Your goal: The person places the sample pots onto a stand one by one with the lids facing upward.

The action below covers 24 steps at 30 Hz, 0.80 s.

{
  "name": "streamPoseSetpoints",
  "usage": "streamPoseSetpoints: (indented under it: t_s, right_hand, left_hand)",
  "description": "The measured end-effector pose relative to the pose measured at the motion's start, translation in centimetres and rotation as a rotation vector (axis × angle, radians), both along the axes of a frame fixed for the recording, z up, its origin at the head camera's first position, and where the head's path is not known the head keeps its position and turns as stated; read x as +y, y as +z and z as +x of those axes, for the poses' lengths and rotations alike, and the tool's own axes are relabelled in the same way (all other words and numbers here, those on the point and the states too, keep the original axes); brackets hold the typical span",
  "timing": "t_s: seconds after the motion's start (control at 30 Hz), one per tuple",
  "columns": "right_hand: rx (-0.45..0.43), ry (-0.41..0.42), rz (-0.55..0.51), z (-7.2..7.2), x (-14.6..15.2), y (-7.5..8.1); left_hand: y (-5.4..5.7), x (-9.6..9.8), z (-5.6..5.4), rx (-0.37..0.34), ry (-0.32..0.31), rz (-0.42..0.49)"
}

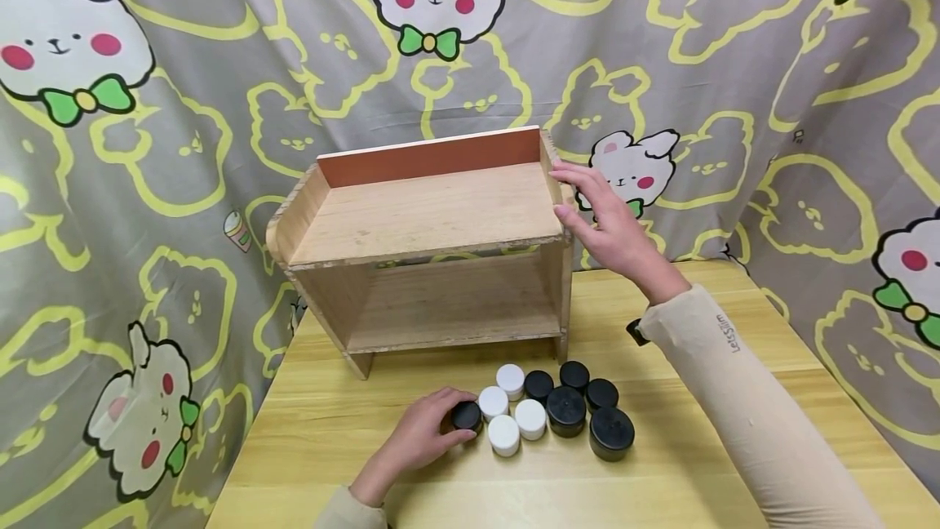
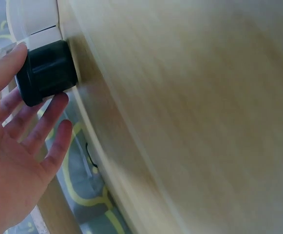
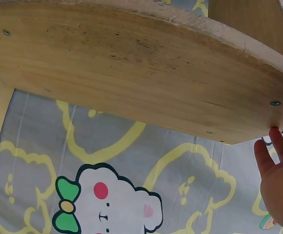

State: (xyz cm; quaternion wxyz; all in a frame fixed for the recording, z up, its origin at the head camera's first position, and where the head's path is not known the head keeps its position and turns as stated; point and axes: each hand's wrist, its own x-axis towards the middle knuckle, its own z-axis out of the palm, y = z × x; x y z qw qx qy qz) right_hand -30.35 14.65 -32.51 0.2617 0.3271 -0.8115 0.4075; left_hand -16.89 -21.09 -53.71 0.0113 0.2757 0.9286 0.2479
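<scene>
A small wooden two-tier shelf (image 1: pixel 433 211) stands on the table. At its front left, my left hand (image 1: pixel 420 433) holds a small black lidded jar (image 1: pixel 467 417) between thumb and fingers. The left wrist view shows this jar's ribless dark side and wider lid, with the lower fingers spread. My right hand (image 1: pixel 609 227) rests on the upper edge of the shelf's right side panel (image 3: pixel 146 58), fingers fairly straight. Beside the held jar stand several white-lidded jars (image 1: pixel 503 435) and several black-lidded jars (image 1: pixel 612 433), some of the black ones larger.
The wooden table (image 1: pixel 294 447) carries the shelf and jars. A grey curtain (image 1: pixel 470 80) with cartoon animals hangs close behind and at both sides. The shelf has a reddish-brown back strip (image 1: pixel 441 155) and a lower board (image 1: pixel 455 304).
</scene>
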Motion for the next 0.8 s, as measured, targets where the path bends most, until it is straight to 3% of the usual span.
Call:
streamPoseSetpoints:
  t_s: [0.8]
  right_hand:
    - [-0.004,-0.016,0.007,0.24,-0.13,0.17]
  left_hand:
    - [0.2,0.18,0.24,0.032,-0.019,-0.018]
